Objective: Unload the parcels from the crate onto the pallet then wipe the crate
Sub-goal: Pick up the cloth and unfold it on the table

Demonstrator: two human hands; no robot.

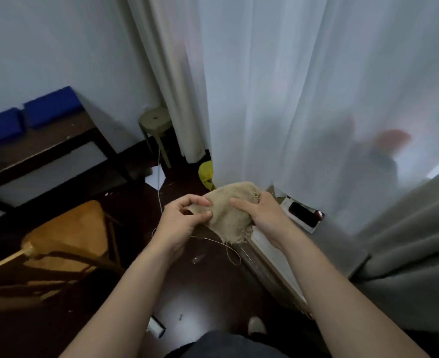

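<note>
A frayed tan burlap cloth [232,210] hangs in front of me at the middle of the view. My left hand [182,218] pinches its left edge between thumb and fingers. My right hand [261,213] grips its right side, thumb on top and fingers curled behind. Both forearms reach in from the bottom of the frame. No crate, parcel or pallet is in view.
White sheer curtains [290,99] hang ahead, a grey curtain [406,254] to the right. A dark bench with blue blocks [50,107] stands left, a round stool [156,122] in the corner. A wooden chair [68,228] is at lower left. A phone [303,214], a thin cable [228,251] and a yellow object [206,174] lie on the dark floor.
</note>
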